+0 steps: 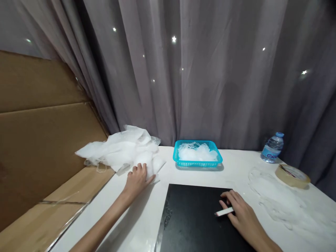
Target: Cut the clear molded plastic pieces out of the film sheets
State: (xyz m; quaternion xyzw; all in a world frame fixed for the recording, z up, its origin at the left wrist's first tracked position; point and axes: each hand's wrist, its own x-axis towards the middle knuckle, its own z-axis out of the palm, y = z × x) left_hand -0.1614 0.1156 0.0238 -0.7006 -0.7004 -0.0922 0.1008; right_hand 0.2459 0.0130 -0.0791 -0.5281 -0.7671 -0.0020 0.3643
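My left hand point(137, 177) reaches to the near edge of a heap of thin white sheets point(126, 148) at the left, its fingertips on the material; whether it grips any is hard to tell. Over the right part of a black board point(194, 217), my right hand point(237, 210) is closed on a short white stick point(224, 211) with a dark tip that points left. The stick lies between thumb and fingers. Behind the board sits a turquoise basket point(198, 163) with fluffy white material point(196, 153) in it.
Brown cardboard point(39, 140) stands along the left side. At the right are a water bottle point(273, 148), a tape roll point(292, 177) with a thin dark item on it, and spread wispy white material point(283, 196). A grey curtain point(210, 87) hangs behind the table.
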